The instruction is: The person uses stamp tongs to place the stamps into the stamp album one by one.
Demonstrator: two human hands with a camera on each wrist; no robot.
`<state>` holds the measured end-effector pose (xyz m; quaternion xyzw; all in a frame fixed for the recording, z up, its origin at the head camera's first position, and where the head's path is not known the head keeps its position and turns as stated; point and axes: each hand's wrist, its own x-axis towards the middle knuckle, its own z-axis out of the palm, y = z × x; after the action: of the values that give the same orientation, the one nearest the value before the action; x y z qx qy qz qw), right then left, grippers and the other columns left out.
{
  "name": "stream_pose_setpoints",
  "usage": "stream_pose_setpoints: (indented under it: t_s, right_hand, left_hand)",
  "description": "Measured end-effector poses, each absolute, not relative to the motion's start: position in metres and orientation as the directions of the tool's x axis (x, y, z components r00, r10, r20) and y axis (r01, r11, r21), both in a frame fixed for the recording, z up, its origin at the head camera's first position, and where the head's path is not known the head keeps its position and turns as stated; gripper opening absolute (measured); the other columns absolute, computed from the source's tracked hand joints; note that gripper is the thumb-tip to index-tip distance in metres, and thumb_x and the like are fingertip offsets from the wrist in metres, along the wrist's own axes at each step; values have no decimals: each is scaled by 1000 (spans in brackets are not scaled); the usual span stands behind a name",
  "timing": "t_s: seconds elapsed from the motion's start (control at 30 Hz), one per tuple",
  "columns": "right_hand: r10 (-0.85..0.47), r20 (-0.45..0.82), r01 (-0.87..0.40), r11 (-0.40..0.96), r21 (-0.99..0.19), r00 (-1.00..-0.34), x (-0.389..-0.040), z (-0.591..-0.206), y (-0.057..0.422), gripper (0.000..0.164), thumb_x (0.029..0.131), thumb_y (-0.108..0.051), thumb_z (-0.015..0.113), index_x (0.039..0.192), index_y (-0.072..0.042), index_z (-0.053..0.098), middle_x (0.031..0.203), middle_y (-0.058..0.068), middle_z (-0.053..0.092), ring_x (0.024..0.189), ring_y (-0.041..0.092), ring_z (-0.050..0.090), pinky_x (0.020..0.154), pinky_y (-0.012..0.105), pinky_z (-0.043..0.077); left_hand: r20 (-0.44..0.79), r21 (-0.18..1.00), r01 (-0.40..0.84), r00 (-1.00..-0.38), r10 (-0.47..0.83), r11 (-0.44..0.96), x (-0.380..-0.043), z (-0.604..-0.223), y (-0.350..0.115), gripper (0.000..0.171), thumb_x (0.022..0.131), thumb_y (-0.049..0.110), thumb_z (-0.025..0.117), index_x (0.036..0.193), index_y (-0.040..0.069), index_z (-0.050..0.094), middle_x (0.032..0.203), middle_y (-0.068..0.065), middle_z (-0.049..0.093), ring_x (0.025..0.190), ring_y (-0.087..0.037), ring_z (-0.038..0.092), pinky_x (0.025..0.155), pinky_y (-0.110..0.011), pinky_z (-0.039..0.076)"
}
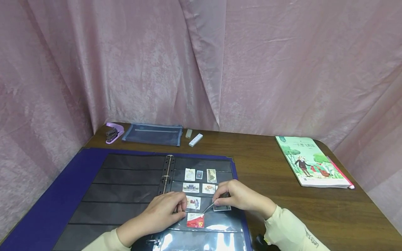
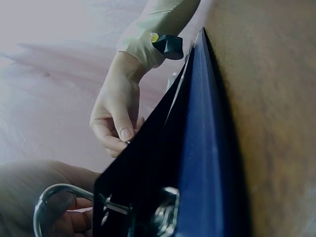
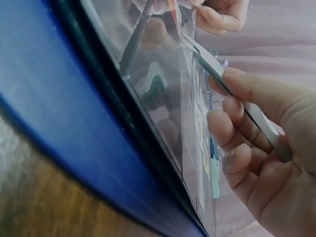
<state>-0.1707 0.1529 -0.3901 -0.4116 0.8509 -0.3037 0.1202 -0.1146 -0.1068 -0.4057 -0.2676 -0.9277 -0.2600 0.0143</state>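
Note:
My right hand (image 1: 240, 197) holds a pair of metal tweezers (image 3: 212, 64), gripping them between thumb and fingers. Their tips reach the top edge of a red-and-white stamp (image 1: 195, 221) on the right page of an open stamp album (image 1: 125, 191). Bent fingers of my left hand (image 1: 163, 212) lie by the stamp's left side, at the edge of the clear pocket strip; whether they pinch the strip I cannot tell. Above are several other stamps, among them one with figures (image 1: 193, 202). In the left wrist view, a metal binder ring (image 2: 74, 190) partly covers the left hand.
Behind the album lie a purple stapler (image 1: 115, 133), a blue mesh zip pouch (image 1: 154, 135) and two small whitish blocks, one of them a white block (image 1: 196, 139). A green picture-covered book (image 1: 314, 162) rests at the right of the brown table (image 1: 260, 164). Pink curtains surround it.

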Motion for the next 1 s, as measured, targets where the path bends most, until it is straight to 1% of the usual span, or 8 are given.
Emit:
stream_pose_setpoints:
  t_s: [0.13, 0.3, 0.4, 0.5, 0.6, 0.7, 0.8, 1.0]
  right_hand:
    - [-767, 71, -633, 469, -616, -638, -170, -389, 154, 9, 82, -24, 64, 85, -17, 69, 84, -11, 64, 77, -3, 54, 73, 21, 47]
    - [-738, 98, -613, 470, -635, -668, -170, -388, 158, 10, 84, -25, 62, 87, -18, 68, 86, -9, 65, 77, -3, 54, 72, 19, 46]
    - [-717, 94, -572, 463, -678, -691, -169, -387, 162, 12, 85, -26, 60, 89, -17, 67, 89, -5, 67, 77, -1, 57, 71, 20, 48]
    - [-684, 70, -500, 456, -736, -726, -166, -385, 166, 15, 86, -27, 59, 92, -16, 66, 84, 0, 67, 70, 4, 58, 63, 22, 49]
    - [-632, 35, -412, 461, -786, -774, -163, -383, 172, 18, 86, -27, 59, 94, -13, 65, 78, 5, 65, 63, 8, 58, 54, 22, 47]
    - [-585, 17, -355, 468, -809, -811, -162, -382, 178, 21, 88, -27, 57, 97, -9, 63, 76, 6, 64, 63, 10, 59, 51, 24, 46]
    - [-564, 20, -336, 463, -820, -826, -162, -381, 183, 24, 90, -26, 53, 98, -5, 61, 77, 7, 63, 64, 11, 60, 51, 27, 46]
    - [-547, 53, -337, 433, -836, -835, -163, -385, 192, 27, 95, -23, 44, 99, 2, 50, 71, 12, 56, 61, 13, 58, 48, 30, 45]
  left_hand:
    - [165, 478, 501, -858, 486, 721, -114, -406, -107, 24, 73, 25, 71, 73, 28, 47, 65, 17, 44, 62, 3, 38, 54, -15, 31]
    - [157, 484, 494, -861, 483, 722, -115, -407, -108, 24, 74, 25, 71, 73, 28, 47, 65, 17, 43, 62, 3, 38, 53, -15, 31]
    - [155, 486, 492, -862, 482, 723, -115, -407, -109, 24, 74, 24, 71, 73, 27, 47, 65, 17, 43, 62, 3, 38, 53, -15, 31]
    - [159, 480, 495, -861, 483, 725, -115, -408, -110, 25, 73, 23, 71, 72, 27, 47, 65, 17, 43, 62, 3, 38, 53, -15, 31]
    - [166, 472, 502, -858, 486, 725, -116, -408, -110, 25, 73, 23, 71, 72, 27, 47, 65, 17, 43, 62, 3, 38, 53, -15, 32]
    - [166, 469, 506, -856, 490, 724, -116, -408, -111, 24, 73, 22, 71, 72, 27, 47, 66, 17, 43, 62, 3, 38, 53, -15, 32]
    - [167, 465, 507, -855, 491, 726, -116, -408, -113, 24, 74, 23, 71, 72, 27, 47, 66, 16, 43, 62, 3, 38, 53, -15, 32]
    - [161, 460, 494, -863, 478, 737, -116, -410, -116, 25, 73, 23, 72, 71, 27, 47, 64, 16, 42, 60, 3, 37, 51, -15, 31]
